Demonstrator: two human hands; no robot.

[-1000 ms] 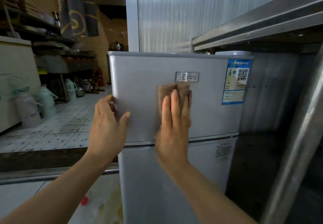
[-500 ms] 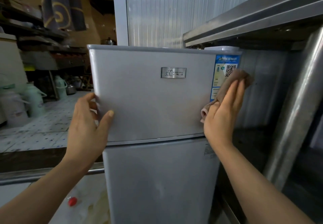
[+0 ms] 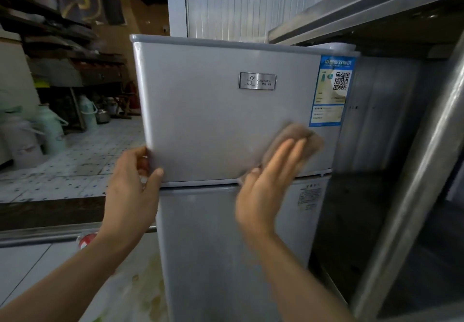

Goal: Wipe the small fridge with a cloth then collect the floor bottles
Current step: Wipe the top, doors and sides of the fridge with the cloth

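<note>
The small silver two-door fridge (image 3: 226, 125) stands between a corrugated metal wall (image 3: 238, 2) behind and a steel shelf frame (image 3: 414, 171) close on its right. A blue energy label (image 3: 331, 90) sits at the upper door's right edge. Pale green thermos jugs (image 3: 52, 128) stand on the speckled tiled floor (image 3: 82, 155) to the left. The left hand (image 3: 133, 191) grips the upper door's left edge, fingers curled round it. The right hand (image 3: 268, 183), fingers straight, presses a brown cloth (image 3: 291, 138) flat against the door's lower right.
</note>
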